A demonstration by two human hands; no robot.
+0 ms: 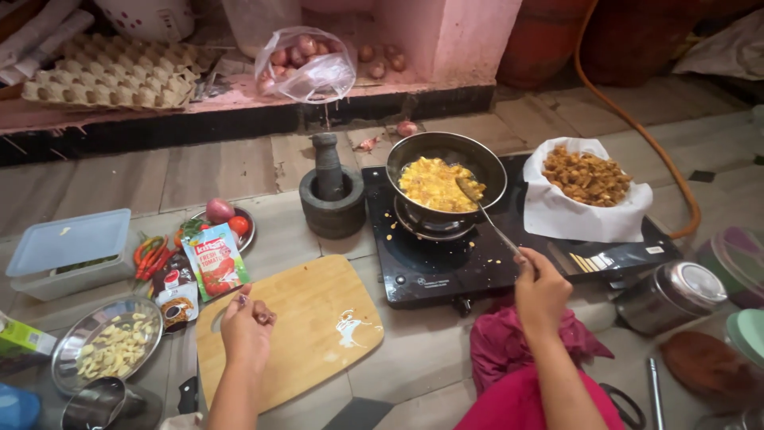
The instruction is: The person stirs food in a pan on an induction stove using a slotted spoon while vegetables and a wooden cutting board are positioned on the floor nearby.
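My right hand (539, 291) grips the long handle of a metal spoon (482, 211) whose tip rests in yellow scrambled food inside a dark pan (446, 173). The pan sits on the left burner of a black gas stove (446, 267). My left hand (247, 325) hovers over the left part of a wooden cutting board (306, 322), fingers curled loosely with nothing in them. Just beyond that hand lies a red and green sachet (216, 261).
A stone mortar and pestle (330, 193) stands left of the stove. A white-lined bowl of fried brown pieces (587, 187) sits on the stove's right side. A steel plate of chopped pale pieces (107, 346), chillies (151, 256), a plastic box (70, 251), a steel lidded pot (672, 296) and egg trays (111, 72) surround me.
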